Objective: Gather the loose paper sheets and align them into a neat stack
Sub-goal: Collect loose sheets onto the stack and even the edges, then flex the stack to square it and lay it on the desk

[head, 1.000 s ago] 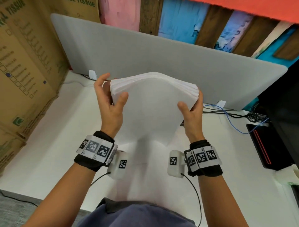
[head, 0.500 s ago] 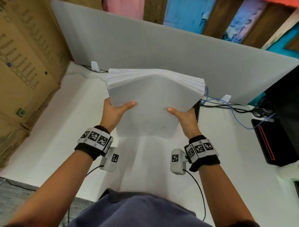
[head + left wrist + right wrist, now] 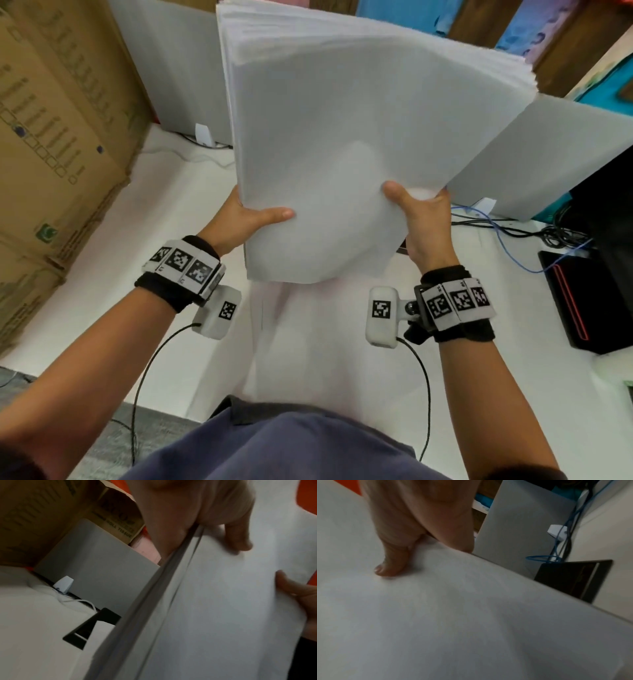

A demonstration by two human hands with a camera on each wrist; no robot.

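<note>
I hold the paper stack (image 3: pixel 342 154) up in the air with both hands, above the white desk (image 3: pixel 171 274), and it stands nearly upright in front of the head camera. My left hand (image 3: pixel 239 219) grips the lower left side of the stack: the thumb lies flat on the front sheet and the other fingers are behind the paper, where I cannot see them. My right hand (image 3: pixel 424 222) grips the lower right side in the same way, with the thumb on the front sheet and the fingers hidden behind. The bottom edge of the stack hangs free above the desk and touches nothing. The top edges of the sheets are not all even; they show as many thin lines, a little spread. In the left wrist view the side edge of the stack (image 3: pixel 154 601) runs diagonally, and the thumb of my left hand (image 3: pixel 223 513) presses on the front sheet. In the right wrist view the thumb of my right hand (image 3: pixel 392 561) rests on the paper (image 3: pixel 453 615).

Behind the stack stands a grey divider panel (image 3: pixel 548 164). Cardboard boxes (image 3: pixel 58 137) stand at the left of the desk. At the right I see a blue cable (image 3: pixel 513 246) and a black device with a red line (image 3: pixel 575 301).
</note>
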